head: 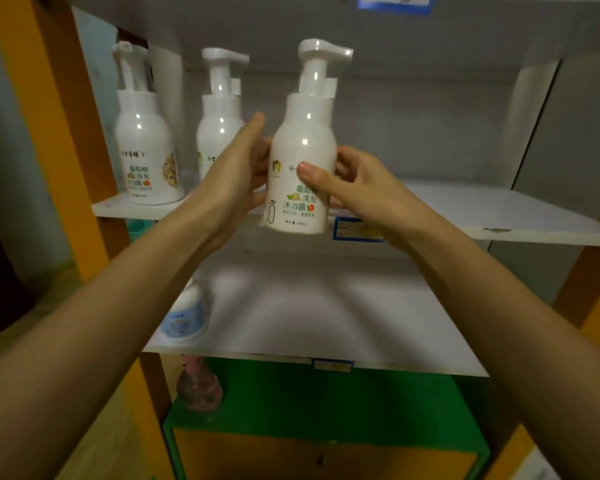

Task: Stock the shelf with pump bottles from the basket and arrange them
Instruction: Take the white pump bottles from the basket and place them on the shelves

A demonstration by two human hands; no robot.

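Head view: two bare forearms rise from the lower corners toward the middle of the frame. The left hand [232,178] cups the left side of a white pump bottle [302,147], thumb pointing up and fingers reaching round behind it. The right hand [357,188] grasps the same bottle from the right, thumb laid across the front label and fingers curled round the far side. The bottle stands upright at frame centre, nozzle pointing right, its base level with the front edge of the upper shelf [465,213]; whether it touches the board I cannot tell. A blue tag [357,230] sits on that edge just right of the base.

Below, at lower centre, is a green box [326,393], with a blurred pink bottle [198,386] at its left. Above these, the middle shelf [326,306] carries a small white and blue jar [184,317] at its left end.

Farther back on the upper shelf, at upper left, stand two matching bottles, well apart: a corner bottle [146,147] beside the orange frame [66,133], and a second bottle [219,126] partly hidden behind the left hand.
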